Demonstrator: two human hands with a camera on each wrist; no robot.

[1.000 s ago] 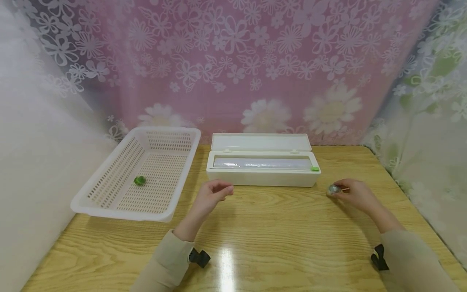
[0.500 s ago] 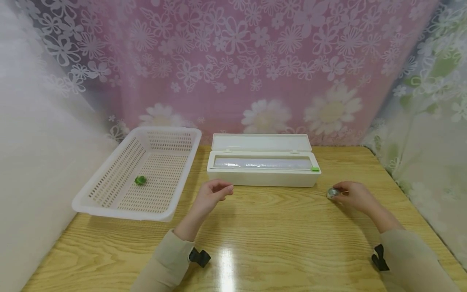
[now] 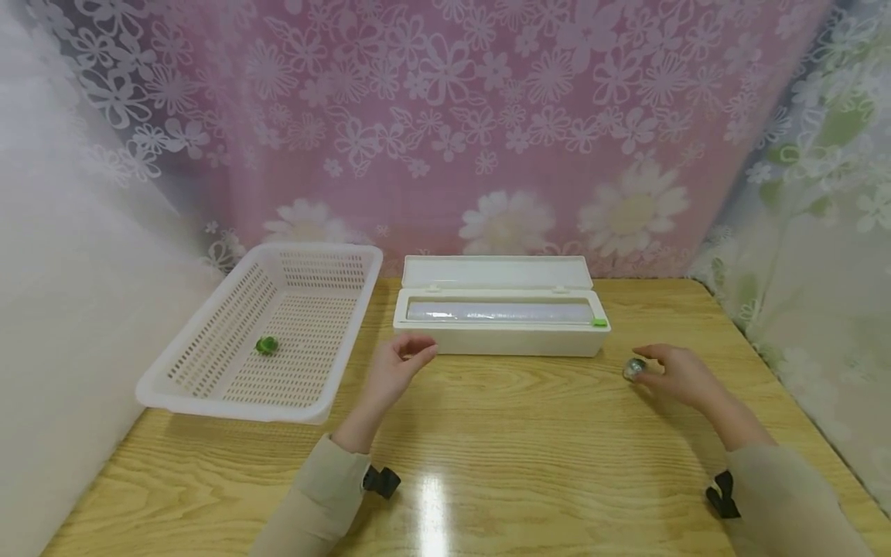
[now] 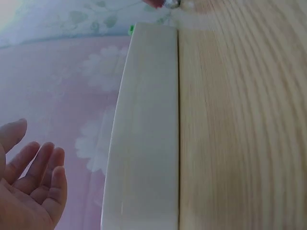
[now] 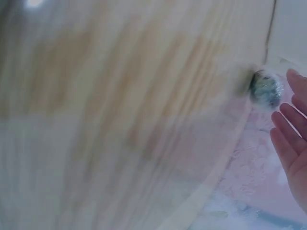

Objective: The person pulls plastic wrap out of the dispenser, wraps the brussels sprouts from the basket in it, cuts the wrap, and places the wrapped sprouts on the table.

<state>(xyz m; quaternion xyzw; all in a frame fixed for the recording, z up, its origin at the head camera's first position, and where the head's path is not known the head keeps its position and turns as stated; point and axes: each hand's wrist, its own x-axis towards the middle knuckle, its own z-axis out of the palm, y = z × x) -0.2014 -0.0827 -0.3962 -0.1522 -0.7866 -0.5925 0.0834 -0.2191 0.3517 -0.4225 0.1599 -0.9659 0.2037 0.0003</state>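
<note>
A small round dark-green bundle in shiny clear wrap [image 3: 634, 370] rests on the table right of the white box. My right hand [image 3: 678, 375] is beside it, thumb and fingers spread apart; in the right wrist view the fingers [image 5: 288, 136] are fairly straight with the wrapped bundle [image 5: 266, 89] just off their tips. My left hand [image 3: 397, 371] hovers before the box's left front, holding nothing, fingers loosely bent. The white cling film box [image 3: 501, 343] has its lid [image 3: 497, 272] raised, showing the film roll [image 3: 497, 312] inside.
A white slotted plastic basket [image 3: 341, 340] stands at the left with a small green vegetable piece [image 3: 267, 345] in it. A green slider [image 3: 599, 322] sits at the box's right end. The wooden table [image 3: 529, 449] meets a floral curtain [image 3: 487, 155] behind.
My right thumb and fingers have parted from the wrapped bundle, which now lies on the table. My left hand has shifted slightly left.
</note>
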